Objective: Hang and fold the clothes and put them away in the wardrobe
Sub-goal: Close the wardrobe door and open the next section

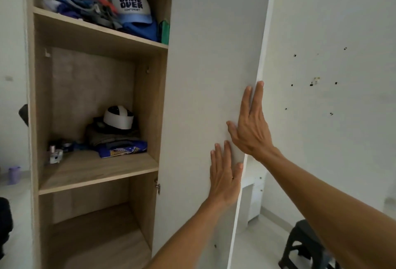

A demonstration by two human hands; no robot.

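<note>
I am pressing both hands flat against the white door of the wardrobe, which is standing open to the right of the wooden shelves. My left hand is lying low on the panel, fingers straight and pointing up, gripping nothing. My right hand is resting just above it, also released and flat, with its fingertips reaching the door's right edge and its thumb spreading toward the left. The two hands are lying just beside each other.

Inside, the clothes are sitting on the shelves. A loose pile of colourful garments is filling the top shelf, and a white and blue cap reading "GAME OVER" is lying at the pile's right. On the middle shelf, folded clothes are stacked toward the far right, a white and black piece of headgear is sitting on top of them, and small bottles are standing at the left. A black stool is standing on the floor at the lower right.
</note>
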